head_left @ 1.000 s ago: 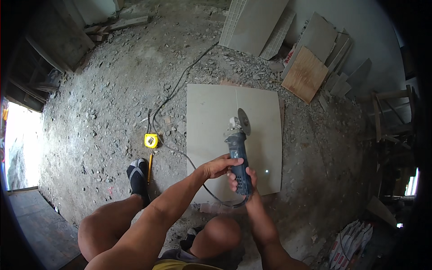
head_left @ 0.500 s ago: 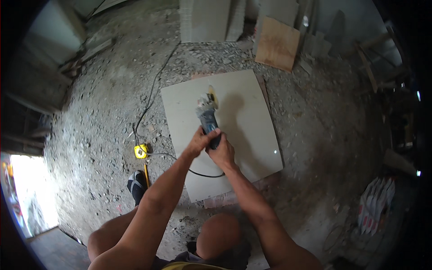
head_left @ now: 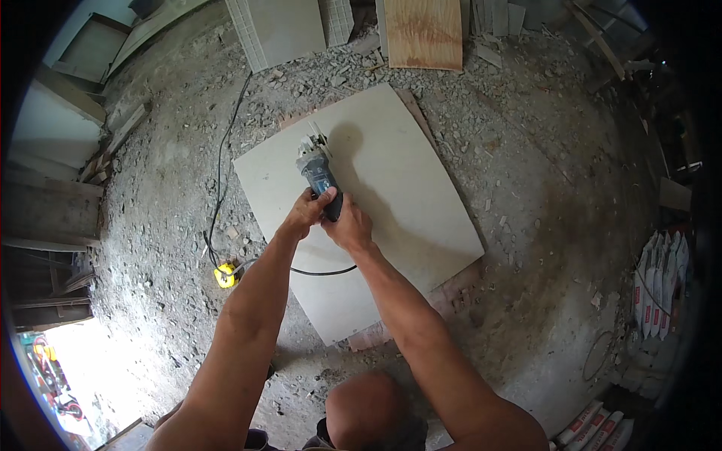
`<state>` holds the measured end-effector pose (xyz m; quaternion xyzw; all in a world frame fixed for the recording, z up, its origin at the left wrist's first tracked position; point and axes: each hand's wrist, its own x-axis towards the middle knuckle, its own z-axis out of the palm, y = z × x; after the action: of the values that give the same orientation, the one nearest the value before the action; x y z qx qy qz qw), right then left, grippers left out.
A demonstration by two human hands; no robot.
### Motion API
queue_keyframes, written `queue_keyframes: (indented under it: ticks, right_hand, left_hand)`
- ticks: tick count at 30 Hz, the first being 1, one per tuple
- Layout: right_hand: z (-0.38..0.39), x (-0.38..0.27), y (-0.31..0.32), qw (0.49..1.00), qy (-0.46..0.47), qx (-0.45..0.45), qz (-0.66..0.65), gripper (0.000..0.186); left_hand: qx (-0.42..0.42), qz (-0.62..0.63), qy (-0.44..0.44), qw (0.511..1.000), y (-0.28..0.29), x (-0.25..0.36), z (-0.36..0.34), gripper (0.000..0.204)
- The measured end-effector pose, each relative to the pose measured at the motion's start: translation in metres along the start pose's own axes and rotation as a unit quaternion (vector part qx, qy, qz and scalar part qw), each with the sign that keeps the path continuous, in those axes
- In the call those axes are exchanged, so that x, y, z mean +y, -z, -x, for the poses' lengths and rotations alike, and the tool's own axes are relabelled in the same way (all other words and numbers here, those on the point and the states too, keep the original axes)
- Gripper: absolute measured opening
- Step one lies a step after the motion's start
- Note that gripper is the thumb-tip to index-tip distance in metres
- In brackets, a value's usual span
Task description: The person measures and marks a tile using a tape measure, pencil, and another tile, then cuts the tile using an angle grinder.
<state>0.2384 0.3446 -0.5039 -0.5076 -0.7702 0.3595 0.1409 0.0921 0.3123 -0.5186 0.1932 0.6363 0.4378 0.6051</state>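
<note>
Both of my hands grip a dark blue angle grinder (head_left: 321, 175) over a large pale square tile (head_left: 414, 195). My left hand (head_left: 307, 212) wraps the body, its thumb on top; my right hand (head_left: 346, 224) closes round the rear end. The grinder's head and disc (head_left: 314, 145) are over the tile's upper left part, beside a short pale streak; whether the disc touches the surface I cannot tell. The black cord (head_left: 320, 273) loops over the tile toward a yellow tape measure (head_left: 226, 274) lying on the rubble at the left.
The tile lies on pinkish pieces on a gravel-strewn floor (head_left: 526, 188). Boards and tiles (head_left: 286, 34) lean at the back, with a plywood panel (head_left: 423, 34) among them. Sacks (head_left: 654, 286) stand at right. Planks (head_left: 120, 131) lie at left, near a bright opening (head_left: 83, 368).
The grinder and both hands have moved forward and left across the tile, the right hand coming up behind the body. The view has shifted, so the tile appears turned.
</note>
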Motion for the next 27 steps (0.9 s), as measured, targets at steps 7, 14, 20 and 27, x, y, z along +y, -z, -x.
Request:
queue_keyframes:
  ticks: [7, 14, 20, 27]
  right_hand:
    - [-0.0025, 0.0014, 0.0007, 1.000, 0.009, -0.015, 0.008, 0.057]
    - [-0.0041, 0.0043, -0.0011, 1.000, 0.010, -0.010, 0.004, 0.057]
    - [-0.0051, 0.0023, 0.0007, 1.000, -0.007, -0.022, 0.002, 0.057]
    - [-0.0071, 0.0015, 0.0018, 0.999, -0.016, -0.038, 0.006, 0.057]
  left_hand:
    - [0.012, 0.000, -0.024, 1.000, -0.0011, 0.0021, 0.0018, 0.080]
    - [0.007, -0.001, -0.022, 1.000, -0.0028, 0.0068, 0.0058, 0.082]
    - [0.012, -0.010, -0.016, 1.000, -0.0010, 0.0047, 0.0007, 0.080]
    - [0.004, -0.020, -0.004, 1.000, 0.0021, 0.0044, -0.0017, 0.078]
